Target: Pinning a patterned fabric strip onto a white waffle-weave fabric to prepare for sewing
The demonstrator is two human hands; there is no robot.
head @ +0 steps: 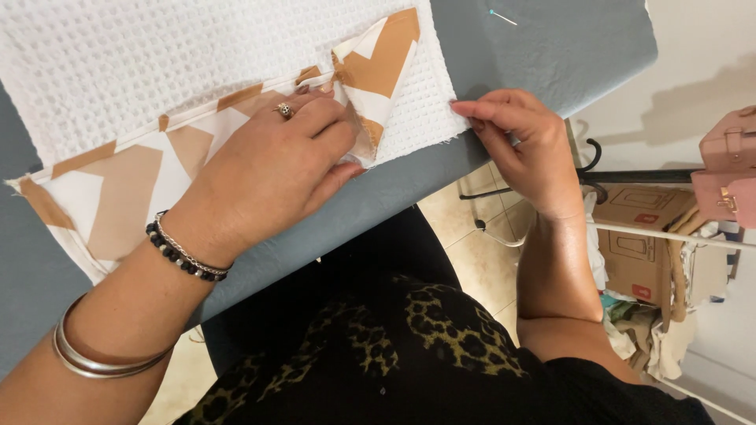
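Observation:
A tan-and-white zigzag patterned fabric strip (pixel 126 185) lies across a white waffle-weave cloth (pixel 157 55) on a grey padded board (pixel 543 47). The strip's right end is folded up into a pointed corner (pixel 378 59). My left hand (pixel 272 169), with a ring and bracelets, lies flat on the patterned fabric just below that fold and presses it down. My right hand (pixel 520 142) has its fingertips pinched on the right edge of the white waffle cloth near the board's edge.
A pin with a green head (pixel 498 16) lies on the grey board at the top right. Cardboard boxes (pixel 638 236), a pink bag (pixel 728 165) and a white rod (pixel 669 234) are at the right. Tiled floor shows below the board.

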